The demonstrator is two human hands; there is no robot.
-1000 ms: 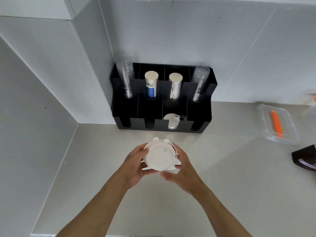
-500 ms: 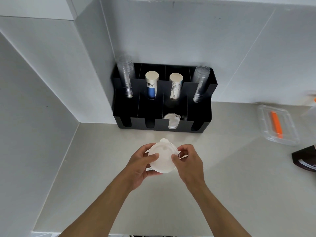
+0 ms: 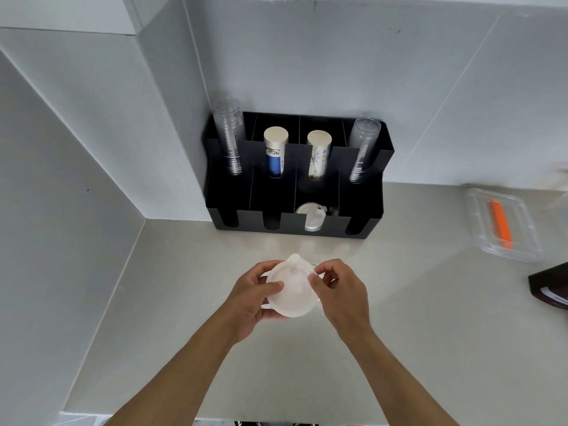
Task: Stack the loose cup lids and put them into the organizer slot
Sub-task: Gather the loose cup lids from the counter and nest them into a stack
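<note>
A stack of white cup lids point(image 3: 293, 289) is held above the counter between both hands. My left hand point(image 3: 249, 299) cups it from the left and below, thumb across the top. My right hand point(image 3: 342, 295) pinches its right edge with thumb and fingers. The black organizer point(image 3: 365, 216) stands against the wall beyond the hands. One clear lid point(image 3: 311, 217) leans in its third front slot; the other front slots look dark.
The organizer's back row holds two clear cup stacks point(image 3: 230, 133) and two paper cup stacks point(image 3: 275, 150). A clear plastic box point(image 3: 522, 241) with an orange item lies at the right, a dark object point(image 3: 550, 287) nearer me. A wall corner closes the left.
The lids' tabs stuck out unevenly before; the stack now looks more even. My right hand has shifted from under the stack to its right edge, and my left thumb came over the top.
</note>
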